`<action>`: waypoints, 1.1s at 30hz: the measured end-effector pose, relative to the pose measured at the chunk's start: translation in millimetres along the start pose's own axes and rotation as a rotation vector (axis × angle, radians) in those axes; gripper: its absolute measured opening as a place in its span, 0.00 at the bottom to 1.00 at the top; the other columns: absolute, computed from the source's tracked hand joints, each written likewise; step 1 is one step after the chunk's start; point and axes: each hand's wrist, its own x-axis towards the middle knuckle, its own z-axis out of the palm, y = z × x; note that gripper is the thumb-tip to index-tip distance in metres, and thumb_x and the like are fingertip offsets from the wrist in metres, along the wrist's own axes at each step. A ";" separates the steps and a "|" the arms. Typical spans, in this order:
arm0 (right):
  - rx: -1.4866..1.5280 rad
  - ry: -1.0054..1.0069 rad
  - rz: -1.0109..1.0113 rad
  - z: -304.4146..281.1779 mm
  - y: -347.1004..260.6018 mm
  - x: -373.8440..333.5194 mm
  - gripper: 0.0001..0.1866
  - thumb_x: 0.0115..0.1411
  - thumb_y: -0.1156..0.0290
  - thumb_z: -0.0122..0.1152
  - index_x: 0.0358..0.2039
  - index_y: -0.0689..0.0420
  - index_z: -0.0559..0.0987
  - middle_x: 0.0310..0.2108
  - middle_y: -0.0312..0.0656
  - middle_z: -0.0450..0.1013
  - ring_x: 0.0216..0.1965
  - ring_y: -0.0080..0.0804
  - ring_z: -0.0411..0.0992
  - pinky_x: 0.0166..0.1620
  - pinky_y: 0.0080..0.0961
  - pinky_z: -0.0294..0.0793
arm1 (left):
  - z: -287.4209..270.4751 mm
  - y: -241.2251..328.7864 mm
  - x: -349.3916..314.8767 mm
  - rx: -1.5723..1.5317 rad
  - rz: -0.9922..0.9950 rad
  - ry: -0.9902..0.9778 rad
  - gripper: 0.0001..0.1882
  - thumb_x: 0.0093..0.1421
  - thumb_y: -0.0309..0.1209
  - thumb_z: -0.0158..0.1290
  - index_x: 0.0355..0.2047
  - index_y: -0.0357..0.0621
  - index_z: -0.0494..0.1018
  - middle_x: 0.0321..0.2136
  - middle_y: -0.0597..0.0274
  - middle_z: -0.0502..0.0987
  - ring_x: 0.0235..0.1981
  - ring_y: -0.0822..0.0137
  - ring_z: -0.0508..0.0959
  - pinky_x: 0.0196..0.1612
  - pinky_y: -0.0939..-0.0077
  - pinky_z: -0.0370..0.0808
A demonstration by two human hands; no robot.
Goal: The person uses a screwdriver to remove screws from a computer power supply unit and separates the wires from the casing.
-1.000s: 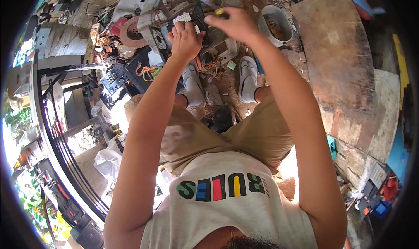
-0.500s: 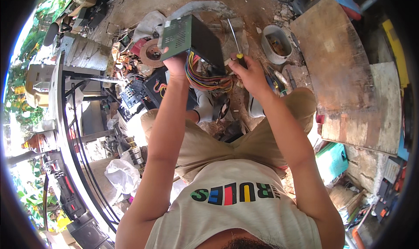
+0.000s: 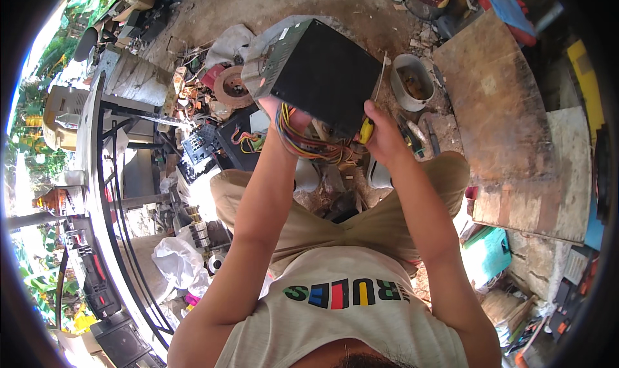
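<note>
A black metal computer power supply (image 3: 330, 74) is held up in front of me, its large flat side turned toward me. My left hand (image 3: 288, 113) grips it from below at the left; most of those fingers are hidden behind the box and wires. A bundle of multicoloured wires (image 3: 316, 145) hangs from its near side in a loop. My right hand (image 3: 385, 134) is closed around the yellow handle of a screwdriver (image 3: 366, 131), whose shaft points up and away along the box's right edge. That hand is close against the box's lower right corner.
An oval whitish tub (image 3: 412, 83) and large wooden boards (image 3: 500, 110) stand to the right. Left of the box lie a round brown ring (image 3: 233, 87) and an opened case with wires (image 3: 238, 132). A metal frame (image 3: 106, 194) runs along my left; a white plastic bag (image 3: 179, 261) lies beside it.
The power supply has turned and shifted right, so its broad black side now faces me. My right hand has moved slightly right and nearer, with the screwdriver, to the box's corner.
</note>
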 end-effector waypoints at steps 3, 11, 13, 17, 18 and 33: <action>0.068 -0.080 0.007 -1.6 6.0 -5.0 0.25 0.60 0.53 0.66 0.52 0.51 0.72 0.43 0.28 0.72 0.39 0.19 0.72 0.36 0.22 0.72 | -14.6 5.8 -0.7 0.044 0.090 0.068 0.34 0.64 0.55 0.42 0.57 0.38 0.71 0.57 0.48 0.73 0.56 0.48 0.74 0.62 0.49 0.68; 0.057 -0.171 -0.040 1.7 8.0 -8.5 0.30 0.60 0.57 0.66 0.59 0.55 0.68 0.48 0.33 0.73 0.46 0.23 0.73 0.44 0.24 0.73 | -19.4 16.3 -19.1 0.210 0.001 -0.101 0.31 0.63 0.51 0.45 0.56 0.40 0.72 0.59 0.49 0.71 0.56 0.49 0.74 0.61 0.50 0.69; 0.053 -0.144 -0.056 -5.5 12.2 -2.4 0.32 0.62 0.57 0.64 0.61 0.61 0.66 0.55 0.40 0.72 0.52 0.31 0.74 0.55 0.30 0.73 | -10.8 16.0 -24.8 0.408 -0.003 -0.170 0.30 0.63 0.50 0.46 0.56 0.40 0.73 0.59 0.49 0.71 0.56 0.49 0.74 0.61 0.51 0.70; -0.173 0.176 -0.092 -10.7 -0.8 1.8 0.24 0.59 0.65 0.62 0.55 0.57 0.70 0.42 0.35 0.74 0.35 0.21 0.70 0.36 0.20 0.70 | 46.2 -4.8 -32.8 1.558 0.284 -0.365 0.26 0.50 0.45 0.56 0.45 0.40 0.74 0.46 0.48 0.70 0.49 0.51 0.70 0.54 0.57 0.66; -0.243 0.211 -0.095 -10.8 -12.6 -3.6 0.23 0.59 0.67 0.61 0.54 0.58 0.71 0.41 0.35 0.74 0.34 0.22 0.69 0.36 0.20 0.70 | 47.3 -6.2 -29.6 1.909 0.439 -0.590 0.26 0.47 0.44 0.58 0.42 0.40 0.73 0.42 0.49 0.69 0.47 0.51 0.69 0.53 0.59 0.65; -1.248 0.292 -0.443 -46.3 -112.5 -12.1 0.18 0.57 0.77 0.62 0.49 0.59 0.78 0.42 0.43 0.77 0.39 0.22 0.73 0.38 0.22 0.74 | -86.3 27.7 28.0 2.550 -0.065 -0.851 0.22 0.42 0.35 0.65 0.39 0.42 0.75 0.38 0.53 0.64 0.44 0.53 0.70 0.46 0.61 0.62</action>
